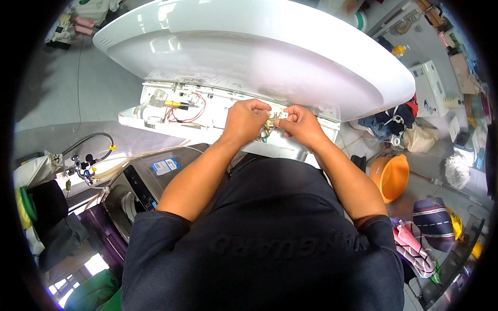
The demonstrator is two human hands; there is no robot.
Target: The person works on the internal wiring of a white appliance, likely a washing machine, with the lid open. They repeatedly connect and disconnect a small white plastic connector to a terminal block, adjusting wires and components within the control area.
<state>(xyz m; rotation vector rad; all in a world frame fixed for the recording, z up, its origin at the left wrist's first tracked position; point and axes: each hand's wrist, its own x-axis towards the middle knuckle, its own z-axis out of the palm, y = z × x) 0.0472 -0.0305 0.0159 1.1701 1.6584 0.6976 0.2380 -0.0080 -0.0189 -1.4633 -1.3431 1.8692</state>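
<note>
Both my hands meet over a long white appliance housing (197, 129) with wiring inside, lying below a large curved white cover (223, 52). My left hand (244, 122) is closed, thumb and fingers pinched on something small that the hand mostly hides. My right hand (303, 126) is closed too, its thumb and index finger pinching close to a small pale part with thin coloured wires (266, 136) beneath it. What exactly each hand grips is too small to make out. Red and black wires (199, 106) with a yellow connector (172, 103) lie in the housing left of my hands.
On the left are a grey washing machine (155, 173) and a hose with valve fittings (85, 167). An orange basin (389, 178), piled clothes (389, 122) and a folded dark striped cloth (434, 223) are on the right. A white box-shaped appliance (428, 88) stands farther back.
</note>
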